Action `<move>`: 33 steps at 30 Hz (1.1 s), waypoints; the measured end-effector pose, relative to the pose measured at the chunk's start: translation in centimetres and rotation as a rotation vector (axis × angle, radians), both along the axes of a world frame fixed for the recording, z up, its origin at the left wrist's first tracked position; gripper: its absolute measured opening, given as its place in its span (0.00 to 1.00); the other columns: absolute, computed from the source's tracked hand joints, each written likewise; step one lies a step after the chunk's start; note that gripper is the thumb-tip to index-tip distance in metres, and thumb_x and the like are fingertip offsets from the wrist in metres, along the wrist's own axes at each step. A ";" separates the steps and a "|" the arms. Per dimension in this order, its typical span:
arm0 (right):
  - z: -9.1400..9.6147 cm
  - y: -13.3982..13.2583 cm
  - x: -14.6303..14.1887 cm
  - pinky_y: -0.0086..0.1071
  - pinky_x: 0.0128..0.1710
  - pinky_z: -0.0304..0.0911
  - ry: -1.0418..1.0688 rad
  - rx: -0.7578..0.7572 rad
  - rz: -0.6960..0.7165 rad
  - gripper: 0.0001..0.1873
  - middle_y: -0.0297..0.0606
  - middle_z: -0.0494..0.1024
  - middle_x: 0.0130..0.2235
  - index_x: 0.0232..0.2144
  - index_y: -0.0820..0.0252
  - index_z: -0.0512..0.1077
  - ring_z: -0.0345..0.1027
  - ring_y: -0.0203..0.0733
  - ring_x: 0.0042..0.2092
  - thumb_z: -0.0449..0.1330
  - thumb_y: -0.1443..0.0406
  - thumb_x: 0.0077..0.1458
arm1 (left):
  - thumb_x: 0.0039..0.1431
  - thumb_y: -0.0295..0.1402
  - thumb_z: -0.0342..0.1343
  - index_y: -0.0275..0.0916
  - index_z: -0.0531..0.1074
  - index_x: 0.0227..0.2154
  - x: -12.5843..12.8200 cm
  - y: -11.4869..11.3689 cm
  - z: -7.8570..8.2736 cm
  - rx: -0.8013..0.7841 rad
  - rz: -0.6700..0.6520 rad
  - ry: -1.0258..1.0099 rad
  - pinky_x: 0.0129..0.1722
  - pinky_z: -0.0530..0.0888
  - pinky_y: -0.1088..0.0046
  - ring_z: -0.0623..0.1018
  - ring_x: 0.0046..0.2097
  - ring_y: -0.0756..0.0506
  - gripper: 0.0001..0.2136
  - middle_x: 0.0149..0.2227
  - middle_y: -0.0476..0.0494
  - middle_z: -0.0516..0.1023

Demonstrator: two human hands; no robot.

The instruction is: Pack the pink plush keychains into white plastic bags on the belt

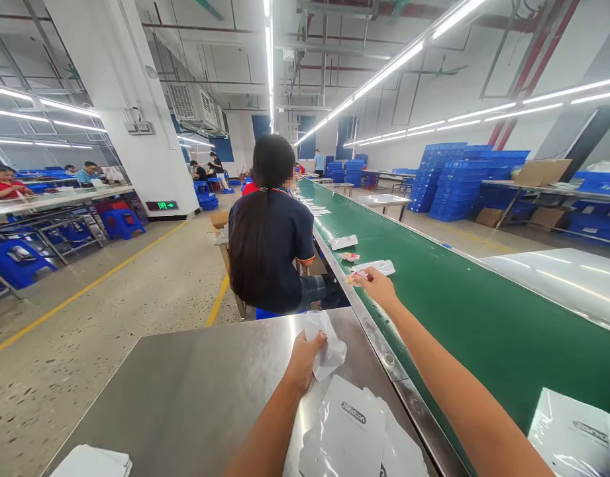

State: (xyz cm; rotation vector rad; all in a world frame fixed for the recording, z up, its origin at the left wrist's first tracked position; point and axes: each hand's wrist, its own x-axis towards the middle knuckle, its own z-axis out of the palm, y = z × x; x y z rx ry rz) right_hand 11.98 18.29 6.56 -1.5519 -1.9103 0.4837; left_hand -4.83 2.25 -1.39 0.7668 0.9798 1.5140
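Note:
My left hand [305,358] is closed on a crumpled white plastic bag [329,348] lying on the steel table [195,391]. My right arm stretches out over the edge of the green conveyor belt [463,311]. My right hand [377,286] pinches a small pinkish item [353,277] beside a white packet [377,267] lying on the belt. A second small pink item [350,256] and another white packet [344,241] lie further up the belt. White branded pouches [349,430] are stacked on the table just below my left arm.
A person in a dark top [269,238] sits with their back to me just ahead at the belt's left side. A white pouch [573,434] lies on the belt at lower right. Blue crates [448,182] are stacked at the right; other workers sit at tables at the left. White sheets [93,462] lie at the table's near corner.

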 end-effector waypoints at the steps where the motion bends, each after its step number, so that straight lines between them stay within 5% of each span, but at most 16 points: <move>1: 0.9 -1.4 -0.3 0.32 0.34 0.60 0.045 0.013 0.089 0.20 0.36 0.74 0.33 0.41 0.57 0.69 0.66 0.39 0.33 0.50 0.52 0.53 | 0.44 0.41 0.63 0.34 0.72 0.35 0.2 -0.1 0.3 0.004 -0.004 0.046 0.32 0.69 0.73 0.75 0.32 0.45 0.17 0.31 0.43 0.78; 6: 5.5 -9.0 -0.7 0.29 0.29 0.59 0.261 0.012 0.558 0.21 0.36 0.73 0.34 0.41 0.58 0.69 0.63 0.36 0.31 0.52 0.51 0.52 | 0.39 0.38 0.65 0.33 0.73 0.31 1.2 -0.5 1.5 0.072 -0.042 0.194 0.29 0.66 0.75 0.72 0.29 0.47 0.17 0.28 0.45 0.76; 13: 8.4 -12.9 2.5 0.27 0.28 0.55 -0.113 0.004 0.608 0.14 0.31 0.73 0.27 0.33 0.57 0.73 0.62 0.34 0.28 0.54 0.55 0.52 | 0.41 0.36 0.64 0.35 0.74 0.36 2.2 -1.5 2.6 0.223 -0.133 0.374 0.31 0.65 0.75 0.71 0.31 0.46 0.17 0.31 0.46 0.76; 18: 8.2 -13.8 3.1 0.28 0.32 0.58 -0.189 -0.068 0.757 0.15 0.33 0.76 0.31 0.33 0.56 0.74 0.66 0.37 0.32 0.52 0.56 0.55 | 0.41 0.34 0.63 0.37 0.75 0.35 2.5 -2.0 3.3 0.241 -0.225 0.525 0.32 0.65 0.75 0.71 0.33 0.45 0.15 0.30 0.48 0.76; 23: 6.9 -15.3 2.1 0.35 0.42 0.59 -0.269 0.194 0.586 0.15 0.35 0.75 0.38 0.37 0.54 0.73 0.66 0.40 0.40 0.49 0.58 0.58 | 0.42 0.36 0.63 0.38 0.73 0.39 2.2 -2.2 4.2 0.238 -0.214 0.565 0.35 0.65 0.74 0.72 0.35 0.45 0.18 0.32 0.48 0.75; 27: 5.5 -16.9 1.8 0.45 0.55 0.49 -0.399 0.369 0.628 0.18 0.36 0.63 0.56 0.33 0.55 0.76 0.52 0.50 0.58 0.49 0.54 0.57 | 0.46 0.34 0.60 0.38 0.73 0.37 2.4 -2.4 5.1 0.298 -0.169 0.620 0.35 0.66 0.74 0.71 0.36 0.45 0.13 0.34 0.47 0.75; 30: 4.6 -17.5 1.9 0.44 0.54 0.52 -0.422 0.349 0.628 0.18 0.37 0.62 0.56 0.28 0.57 0.76 0.54 0.51 0.56 0.51 0.55 0.56 | 0.48 0.34 0.58 0.38 0.73 0.36 3.0 -2.7 5.6 0.325 -0.243 0.668 0.37 0.67 0.71 0.73 0.37 0.44 0.11 0.33 0.48 0.76; 33: 4.1 -17.1 3.4 0.34 0.44 0.60 -0.306 0.316 0.502 0.18 0.38 0.69 0.49 0.27 0.58 0.74 0.65 0.41 0.46 0.48 0.58 0.59 | 0.47 0.38 0.60 0.40 0.66 0.49 3.0 -2.6 5.5 0.347 -0.387 0.483 0.43 0.67 0.68 0.72 0.46 0.40 0.24 0.45 0.43 0.74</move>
